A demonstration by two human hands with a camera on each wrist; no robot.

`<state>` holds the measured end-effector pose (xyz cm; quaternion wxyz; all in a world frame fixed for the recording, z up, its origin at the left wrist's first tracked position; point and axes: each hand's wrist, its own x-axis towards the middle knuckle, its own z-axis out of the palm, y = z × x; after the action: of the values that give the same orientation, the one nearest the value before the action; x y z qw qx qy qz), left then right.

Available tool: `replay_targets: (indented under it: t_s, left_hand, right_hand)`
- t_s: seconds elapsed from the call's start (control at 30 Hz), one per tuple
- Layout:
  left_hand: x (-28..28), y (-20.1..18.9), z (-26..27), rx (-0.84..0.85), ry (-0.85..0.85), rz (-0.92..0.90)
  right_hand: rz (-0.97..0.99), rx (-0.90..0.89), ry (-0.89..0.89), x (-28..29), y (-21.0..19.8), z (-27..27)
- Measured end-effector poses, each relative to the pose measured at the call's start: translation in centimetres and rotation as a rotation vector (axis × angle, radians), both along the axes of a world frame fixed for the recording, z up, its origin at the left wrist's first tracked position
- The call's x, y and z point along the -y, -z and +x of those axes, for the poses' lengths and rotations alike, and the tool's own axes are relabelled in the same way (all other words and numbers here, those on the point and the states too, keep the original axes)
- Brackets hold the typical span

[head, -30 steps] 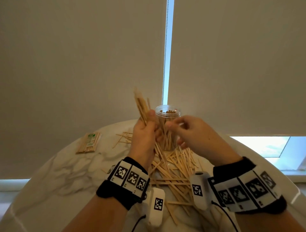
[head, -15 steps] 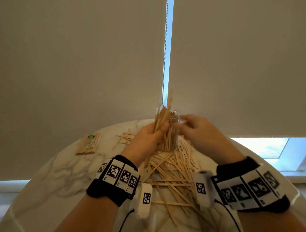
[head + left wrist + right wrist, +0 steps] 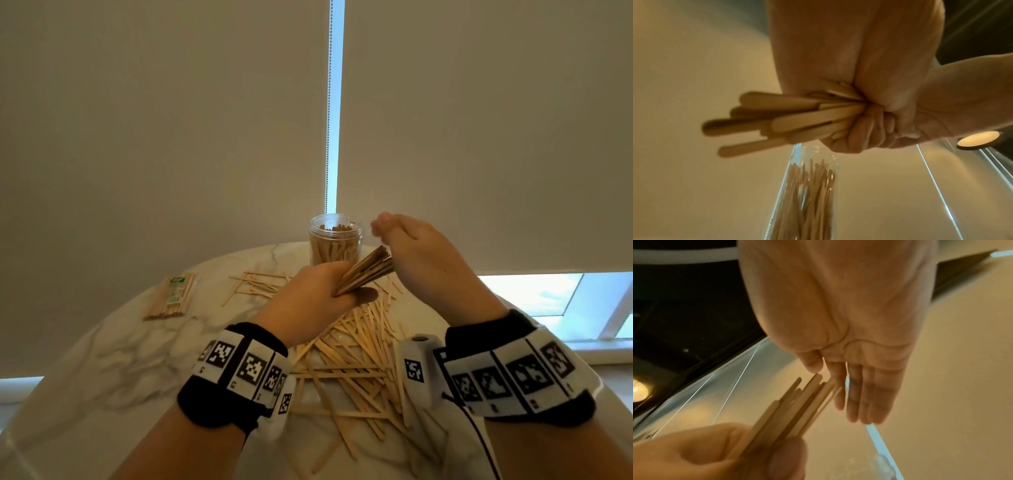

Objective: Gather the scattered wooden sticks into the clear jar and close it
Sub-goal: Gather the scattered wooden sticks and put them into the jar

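The clear jar (image 3: 335,240) stands lidless at the far middle of the marble table (image 3: 102,359), partly filled with upright sticks; it also shows in the left wrist view (image 3: 809,191). My left hand (image 3: 315,298) grips a bundle of wooden sticks (image 3: 366,269) just in front of the jar, their ends pointing up and right. The fist round the bundle (image 3: 777,120) is plain from the left wrist. My right hand (image 3: 407,246) is beside the bundle's tips with fingers (image 3: 863,395) straight, holding nothing. Many loose sticks (image 3: 356,356) lie heaped between my wrists. No lid is in view.
A wrapped pack of sticks (image 3: 173,296) lies at the table's far left. A few stray sticks (image 3: 255,284) rest left of the jar. Roller blinds hang close behind the table, with a window at the right.
The left hand has drawn the bundle back from the jar's mouth and tilted it toward the right. The right hand has left the jar's rim and opened flat beside the stick tips.
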<state>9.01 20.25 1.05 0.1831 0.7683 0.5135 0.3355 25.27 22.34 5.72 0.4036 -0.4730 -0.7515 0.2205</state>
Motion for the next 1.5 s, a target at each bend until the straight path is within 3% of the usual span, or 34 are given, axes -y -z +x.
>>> replay_targets:
  t_s: [0.1,0.17,0.23,0.3,0.33,0.47,0.53,0.6,0.67,0.77,0.8,0.9,1.0,1.1,1.17,1.23,1.33,1.4,1.5]
  left_hand:
    - [-0.1,0.3,1.0,-0.076,-0.016,0.055]
    - [-0.3,0.4,1.3,-0.034,-0.02,0.074]
    - [-0.4,0.2,0.8,0.118,-0.037,0.068]
    - [-0.4,-0.5,-0.1,0.385,-0.1,0.1]
    - [-0.2,-1.0,-0.5,0.554,-0.12,0.141]
    - [0.9,-3.8,-1.2,1.17,-0.061,0.354]
    - [1.3,-4.9,-0.6,1.377,0.006,0.39]
    - [1.3,-4.7,0.7,1.435,0.041,0.363]
    - [1.3,-3.5,2.7,1.367,0.049,0.282]
    - [1.5,-2.6,3.9,1.307,0.07,0.236]
    - [1.6,-2.9,3.7,1.33,0.08,0.25]
    - [1.8,-3.8,3.0,1.402,0.092,0.278]
    - [1.9,-3.4,4.4,1.375,0.084,0.214]
    - [1.4,-3.1,4.2,1.307,0.003,0.227]
    - [1.2,-3.1,2.7,1.224,-0.011,0.205]
    - [0.8,-2.6,1.3,1.044,-0.015,0.129]
    - [0.3,-0.8,0.9,0.599,-0.059,-0.009]
    - [-0.3,0.3,1.4,0.309,-0.05,-0.035]
    - [-0.7,1.0,2.5,0.118,-0.07,-0.065]
  right_hand:
    - [-0.068,0.082,-0.127,0.5,0.6,-0.9]
    - [-0.076,0.033,-0.146,0.6,0.9,-1.4]
    - [-0.076,-0.127,-0.139,0.4,0.7,-1.5]
    - [-0.041,-0.198,-0.106,0.0,0.6,-1.1]
    - [-0.025,-0.104,-0.097,-0.1,0.7,-0.8]
    - [-0.14,0.631,-0.175,0.2,2.8,-1.9]
    - [-0.209,0.779,-0.204,0.7,3.9,-3.7]
    - [-0.203,0.753,-0.206,1.8,3.8,-4.7]
    - [-0.153,0.655,-0.243,2.2,3.6,-4.7]
    - [-0.183,0.91,-0.241,2.2,3.6,-4.4]
    - [-0.224,0.919,-0.22,1.7,3.7,-4.1]
    - [-0.165,0.757,-0.14,0.8,3.7,-3.4]
    - [0.014,0.599,-0.195,1.5,3.4,-3.3]
    - [-0.105,0.696,-0.197,0.9,4.0,-3.5]
    - [-0.171,0.757,-0.069,-0.4,4.4,-3.0]
    - [-0.164,0.587,0.036,-1.3,3.6,-1.8]
    - [-0.097,-0.096,0.017,-1.4,1.5,-0.4]
    - [-0.176,-0.467,-0.104,-1.1,0.5,-0.3]
    - [-0.229,-0.563,-0.214,-1.1,1.6,-0.9]
